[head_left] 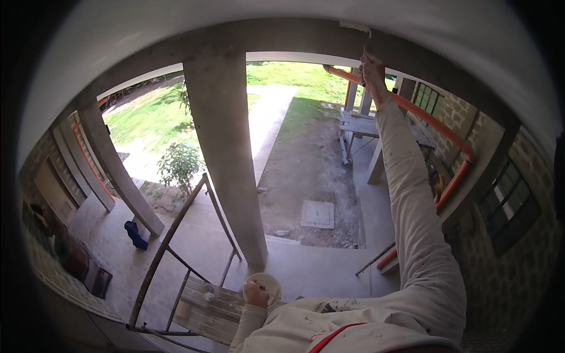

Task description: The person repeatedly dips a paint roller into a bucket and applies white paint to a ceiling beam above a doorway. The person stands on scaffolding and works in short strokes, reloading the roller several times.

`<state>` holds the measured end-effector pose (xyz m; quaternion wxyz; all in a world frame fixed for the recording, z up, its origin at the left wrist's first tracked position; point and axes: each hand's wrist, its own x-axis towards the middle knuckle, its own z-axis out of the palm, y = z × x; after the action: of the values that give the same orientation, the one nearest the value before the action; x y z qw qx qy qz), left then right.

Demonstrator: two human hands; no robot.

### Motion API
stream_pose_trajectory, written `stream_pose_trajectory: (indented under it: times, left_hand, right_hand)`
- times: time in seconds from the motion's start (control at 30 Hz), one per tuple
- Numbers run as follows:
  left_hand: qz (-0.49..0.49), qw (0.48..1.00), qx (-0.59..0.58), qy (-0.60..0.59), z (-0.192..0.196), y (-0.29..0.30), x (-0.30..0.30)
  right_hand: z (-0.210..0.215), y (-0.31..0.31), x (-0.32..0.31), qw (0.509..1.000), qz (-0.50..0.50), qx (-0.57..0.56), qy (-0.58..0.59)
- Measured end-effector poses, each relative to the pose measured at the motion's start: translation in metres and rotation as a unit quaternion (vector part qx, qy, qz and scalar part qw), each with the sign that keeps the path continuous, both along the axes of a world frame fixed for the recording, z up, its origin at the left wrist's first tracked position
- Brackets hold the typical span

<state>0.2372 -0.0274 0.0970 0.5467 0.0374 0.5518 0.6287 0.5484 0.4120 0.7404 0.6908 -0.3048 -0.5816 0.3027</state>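
My right arm is stretched up high, and my right hand [372,73] is closed round the handle of a small paint roller [355,26]. The roller's white sleeve lies along the top of the grey concrete beam [294,36], where it meets the white ceiling [247,9]. Low down by my body, my left hand [257,293] is closed on the rim of a round, pale bucket [276,286]. What the bucket holds is hard to make out. Paint specks dot my light sleeve and clothes.
A metal scaffold frame [170,232] with wooden planks [206,315] stands beside me at the left. A concrete column [220,135] rises in front. Orange pipes [435,120] run at the right. A dark blue object [135,235] lies on the floor below. Grass and a path stretch beyond.
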Motion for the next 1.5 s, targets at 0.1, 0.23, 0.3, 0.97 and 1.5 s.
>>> stream_pose_trajectory:
  times: [0.1, 0.23, 0.3, 0.97, 1.5]
  left_hand:
    - [-0.018, 0.999, 0.004, 0.037, -0.006, 0.005, 0.003]
    - [0.034, 0.989, -0.01, -0.143, -0.022, 0.009, -0.006]
    - [-0.038, 0.998, 0.021, 0.037, -0.041, 0.005, -0.013]
    - [-0.204, 0.811, 0.08, 0.543, 0.018, -0.038, -0.044]
    - [-0.278, 0.831, 0.085, 0.474, -0.04, -0.005, -0.059]
  right_hand:
    - [-0.009, -0.027, -0.007, 0.999, -0.033, -0.012, 0.039]
    - [-0.036, -0.102, -0.013, 0.996, 0.004, 0.007, 0.088]
    - [-0.044, -0.138, -0.016, 0.996, -0.01, 0.034, 0.076]
    - [-0.09, -0.318, -0.04, 0.97, -0.046, 0.212, 0.107]
    - [-0.088, -0.31, -0.031, 0.939, -0.077, 0.324, 0.092]
